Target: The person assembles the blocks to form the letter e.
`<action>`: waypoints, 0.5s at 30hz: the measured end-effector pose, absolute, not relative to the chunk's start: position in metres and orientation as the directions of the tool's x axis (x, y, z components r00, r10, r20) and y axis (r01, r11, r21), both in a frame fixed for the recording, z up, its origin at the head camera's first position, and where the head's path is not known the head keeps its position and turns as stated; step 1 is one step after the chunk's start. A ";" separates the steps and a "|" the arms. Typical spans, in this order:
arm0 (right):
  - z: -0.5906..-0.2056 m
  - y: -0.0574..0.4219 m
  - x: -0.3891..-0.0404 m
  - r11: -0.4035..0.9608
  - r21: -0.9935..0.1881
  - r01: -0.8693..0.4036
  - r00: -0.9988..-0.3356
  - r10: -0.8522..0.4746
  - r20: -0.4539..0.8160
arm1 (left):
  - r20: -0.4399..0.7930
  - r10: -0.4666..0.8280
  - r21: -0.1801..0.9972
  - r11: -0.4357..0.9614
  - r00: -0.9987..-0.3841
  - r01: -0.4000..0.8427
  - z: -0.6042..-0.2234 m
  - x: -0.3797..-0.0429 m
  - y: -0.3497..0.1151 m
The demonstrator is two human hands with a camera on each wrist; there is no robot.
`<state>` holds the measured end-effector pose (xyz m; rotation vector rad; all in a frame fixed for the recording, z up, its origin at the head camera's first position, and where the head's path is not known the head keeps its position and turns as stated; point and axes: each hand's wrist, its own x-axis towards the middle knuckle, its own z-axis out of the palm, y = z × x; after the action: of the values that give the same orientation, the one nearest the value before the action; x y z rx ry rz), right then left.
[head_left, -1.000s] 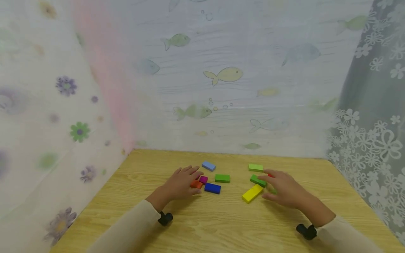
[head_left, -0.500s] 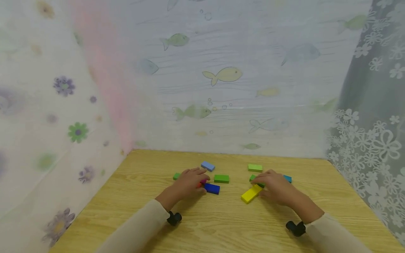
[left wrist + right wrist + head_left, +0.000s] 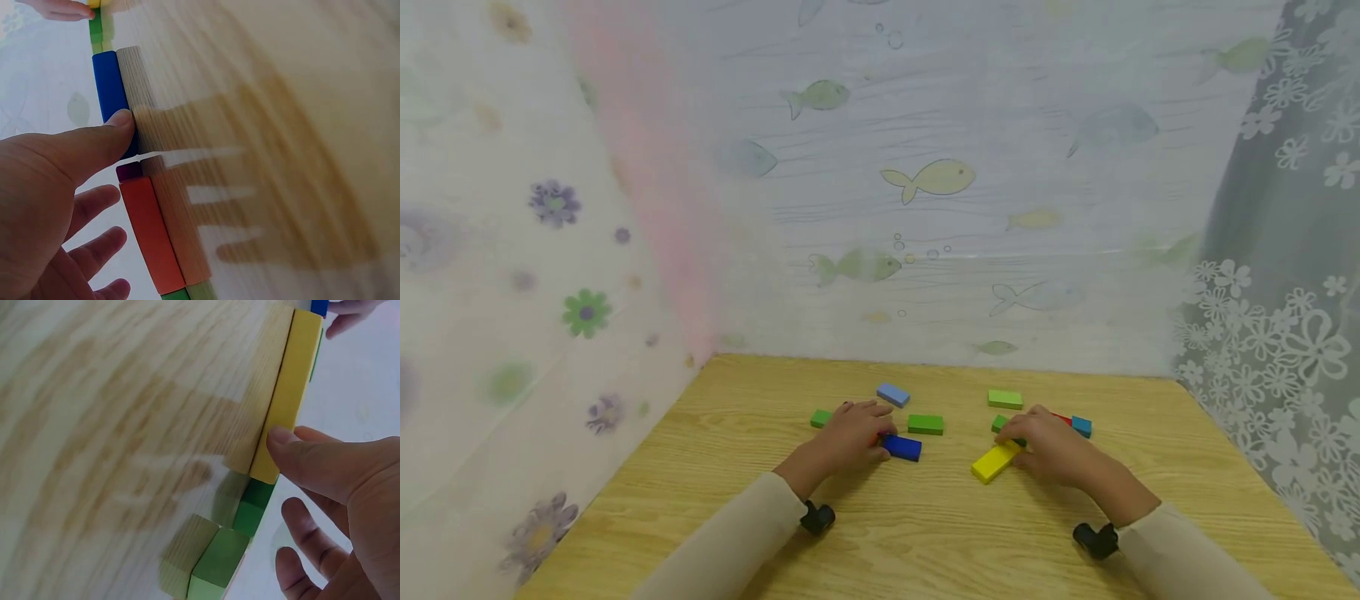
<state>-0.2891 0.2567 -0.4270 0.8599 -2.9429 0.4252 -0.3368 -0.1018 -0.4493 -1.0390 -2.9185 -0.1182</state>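
My left hand [image 3: 850, 437] pinches the left end of a dark blue block [image 3: 904, 447]; its thumb lies on the near side in the left wrist view, while the index finger is hidden. Beneath that hand are an orange block [image 3: 152, 234] and a purple block [image 3: 130, 170]. With thumb and index finger, my right hand [image 3: 1052, 446] grips the upper right end of a long yellow block [image 3: 995, 462], which lies slanted on the table. A dark green block [image 3: 253, 506] sits just past the yellow one, partly covered by the hand in the head view.
On the wooden table [image 3: 880, 533] lie a green block [image 3: 926, 425] between the hands, a light blue block [image 3: 892, 394] and a lime block [image 3: 1004, 399] farther back. Red [image 3: 1062, 418] and teal [image 3: 1081, 427] blocks sit beyond the right hand, another green block [image 3: 821, 418] beyond the left.
My left hand has moved right to the dark blue block and taken hold of its end. My right hand has moved left and its fingers have closed on the yellow block.
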 end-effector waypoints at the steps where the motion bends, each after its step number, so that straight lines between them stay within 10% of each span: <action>1: -0.427 0.256 -0.290 0.809 -0.252 -0.532 -0.846 -0.520 0.115 | 0.065 0.629 0.062 0.773 -0.775 0.632 -0.449 -0.336 -0.102; 15: -0.431 0.254 -0.292 0.829 -0.296 -0.474 -0.874 -0.484 0.046 | 0.086 0.624 0.109 0.769 -0.777 0.630 -0.445 -0.333 -0.103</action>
<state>-0.2923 0.2541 -0.4307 0.7948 -3.0341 0.4789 -0.3326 -0.1026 -0.4451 -1.0325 -2.9128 -0.2036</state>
